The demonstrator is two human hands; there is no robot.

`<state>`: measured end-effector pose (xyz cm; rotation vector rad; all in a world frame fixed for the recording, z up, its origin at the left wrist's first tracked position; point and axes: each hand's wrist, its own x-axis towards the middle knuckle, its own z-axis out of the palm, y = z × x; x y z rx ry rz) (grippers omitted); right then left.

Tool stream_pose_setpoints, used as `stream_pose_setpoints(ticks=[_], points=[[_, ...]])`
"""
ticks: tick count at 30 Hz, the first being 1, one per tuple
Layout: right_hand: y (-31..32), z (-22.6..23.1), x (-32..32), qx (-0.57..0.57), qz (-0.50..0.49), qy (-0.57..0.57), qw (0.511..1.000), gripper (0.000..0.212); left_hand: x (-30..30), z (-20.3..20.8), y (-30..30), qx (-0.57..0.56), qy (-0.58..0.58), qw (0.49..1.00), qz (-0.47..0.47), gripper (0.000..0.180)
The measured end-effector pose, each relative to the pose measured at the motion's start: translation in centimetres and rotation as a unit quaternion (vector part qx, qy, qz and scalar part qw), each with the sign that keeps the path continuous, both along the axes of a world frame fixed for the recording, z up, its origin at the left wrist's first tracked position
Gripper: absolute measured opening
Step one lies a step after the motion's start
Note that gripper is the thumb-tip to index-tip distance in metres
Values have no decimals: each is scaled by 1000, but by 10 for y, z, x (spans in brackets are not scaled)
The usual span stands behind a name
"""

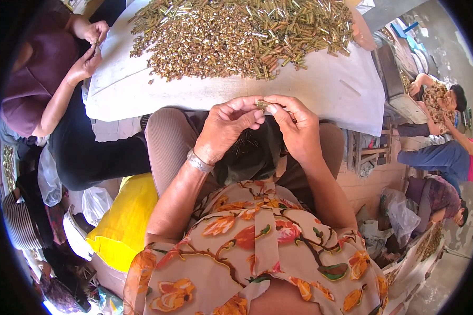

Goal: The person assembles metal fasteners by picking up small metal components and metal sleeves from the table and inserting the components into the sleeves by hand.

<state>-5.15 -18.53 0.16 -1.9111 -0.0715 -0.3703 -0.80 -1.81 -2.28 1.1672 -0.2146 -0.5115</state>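
Floral-print shirt fabric [299, 252] lies nearest, with bare forearms reaching past it on both sides; a metal-banded watch [198, 161] circles the left wrist. Beyond, between the knees, a dark cloth or bag [244, 165], I cannot tell which, sags below the hands and holds a few glinting bits, probably set there to catch small pieces. Above it, just short of the near edge of the bench [341, 100], the left hand [220, 128] and right hand [303, 126] meet, both pinching one short brass-coloured piece [263, 104] between thumb and fingertips; its small size likely explains so fine a grip. White cloth covers the bench, perhaps to protect its surface. Toward the far edge spreads a heap: small nut-like parts [194, 52] mostly on the left, longer tubular parts [310, 26] on the right, apparently kept back so that the near strip gives working room. By the left edge, a co-worker's hands [92, 50] close together on something too small to tell.
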Motion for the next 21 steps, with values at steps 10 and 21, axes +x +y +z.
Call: stream_pose_setpoints(ticks=[10,21], points=[[3,13,-18,27,-20,79,996,15,-9,10,4,-127,128,984,13,19],[9,17,-17,-34,-4,19,999,15,-20,11,3,-75,22,996,48,16]])
